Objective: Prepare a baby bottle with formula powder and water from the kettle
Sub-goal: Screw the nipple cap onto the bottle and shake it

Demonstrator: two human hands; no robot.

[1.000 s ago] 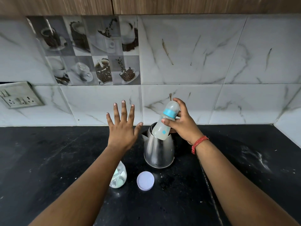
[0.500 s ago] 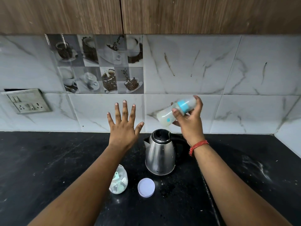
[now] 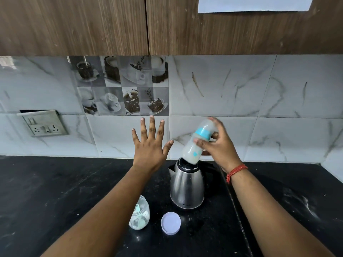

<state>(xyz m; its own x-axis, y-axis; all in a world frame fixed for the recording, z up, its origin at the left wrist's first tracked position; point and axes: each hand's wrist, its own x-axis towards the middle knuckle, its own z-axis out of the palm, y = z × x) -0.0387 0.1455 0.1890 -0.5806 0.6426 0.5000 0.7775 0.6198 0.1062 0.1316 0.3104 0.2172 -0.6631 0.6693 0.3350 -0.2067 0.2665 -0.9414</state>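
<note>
My right hand [image 3: 220, 145] grips a capped baby bottle [image 3: 194, 148] with a blue collar and milky liquid inside. The bottle is tilted, cap up to the right, and blurred with motion, just above the steel kettle [image 3: 186, 188] on the black counter. My left hand [image 3: 150, 145] is raised flat with fingers spread, holding nothing, left of the bottle. A glass jar of white formula powder [image 3: 140, 215] with a pale scoop inside stands open by my left forearm. Its round white lid [image 3: 170, 223] lies flat beside it.
The black stone counter [image 3: 55, 191] runs to a marble-tiled wall. A switch and socket plate [image 3: 43, 124] is on the wall at left. Wooden cabinets [image 3: 92, 25] hang overhead. The counter turns a corner at the far right.
The bottle swung from upright over the kettle to nearly level higher up, then back down to a tilt above the kettle. The left hand stays raised and spread. The camera tilted up.
</note>
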